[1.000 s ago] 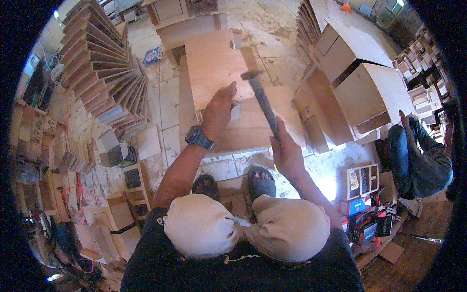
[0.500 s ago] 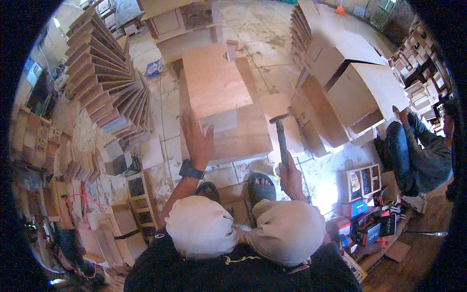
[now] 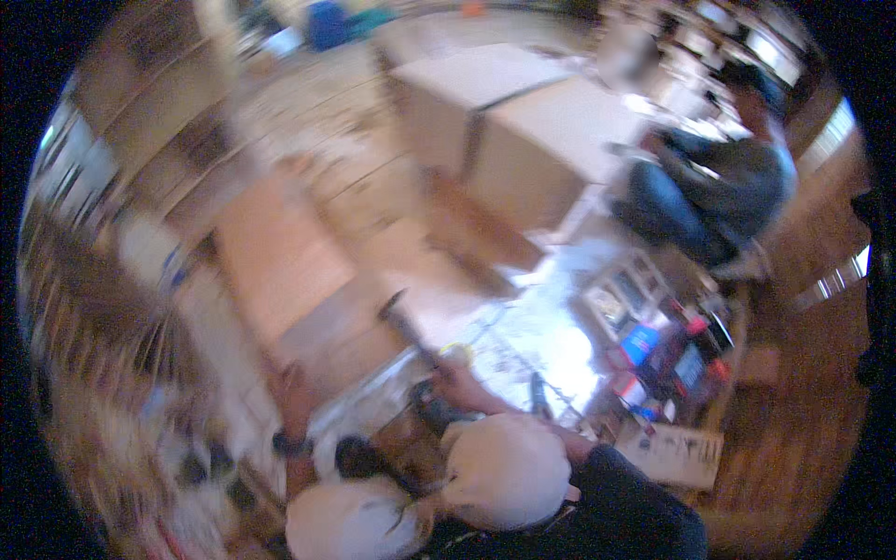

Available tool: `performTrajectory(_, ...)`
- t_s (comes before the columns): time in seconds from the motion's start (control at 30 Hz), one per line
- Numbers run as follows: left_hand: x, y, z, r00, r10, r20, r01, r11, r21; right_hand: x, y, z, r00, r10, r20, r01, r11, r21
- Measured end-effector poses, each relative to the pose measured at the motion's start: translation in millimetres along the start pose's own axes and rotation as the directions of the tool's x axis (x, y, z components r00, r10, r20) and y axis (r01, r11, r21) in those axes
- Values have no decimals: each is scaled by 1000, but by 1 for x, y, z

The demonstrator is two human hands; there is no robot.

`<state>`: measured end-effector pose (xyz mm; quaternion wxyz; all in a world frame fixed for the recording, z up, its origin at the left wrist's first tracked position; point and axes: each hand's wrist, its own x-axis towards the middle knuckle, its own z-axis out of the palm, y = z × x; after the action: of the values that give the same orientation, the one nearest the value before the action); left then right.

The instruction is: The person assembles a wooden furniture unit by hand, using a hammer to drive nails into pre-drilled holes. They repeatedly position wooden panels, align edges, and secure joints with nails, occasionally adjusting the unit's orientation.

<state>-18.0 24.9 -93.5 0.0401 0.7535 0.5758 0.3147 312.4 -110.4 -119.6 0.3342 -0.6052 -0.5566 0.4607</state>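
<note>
My right hand (image 3: 455, 381) is closed around the handle of a hammer (image 3: 408, 331), its head pointing up and away over the edge of the work surface. Left of it, my left hand (image 3: 294, 397) is at the near end of a wooden box (image 3: 280, 257) with a smooth brown top. Motion blur smears its fingers, so whether it touches the box is unclear. The box rests on a wider wooden block or board (image 3: 350, 345) in front of my feet.
Two large box-like wooden cabinets (image 3: 551, 140) stand ahead to the right. Beyond them another person (image 3: 719, 187) sits low. Small cartons (image 3: 667, 359) and a compartmented wooden frame (image 3: 621, 294) lie at the right. A blurred stack of wooden pieces (image 3: 103, 317) fills the left.
The view has swung to the right, so the box, my hands and the hammer appear further left and lower. My right hand keeps its hold on the hammer. The picture has become blurred.
</note>
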Motion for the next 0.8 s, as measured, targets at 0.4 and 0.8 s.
performTrajectory(0.4,25,-88,22,983,-85,166,55,983,175,2,-32,4,998,60,-9,-60,998,13)
performTrajectory(0.8,47,-71,28,981,-120,156,93,981,169,-2,-27,11,990,-87,-114,84,996,-33)
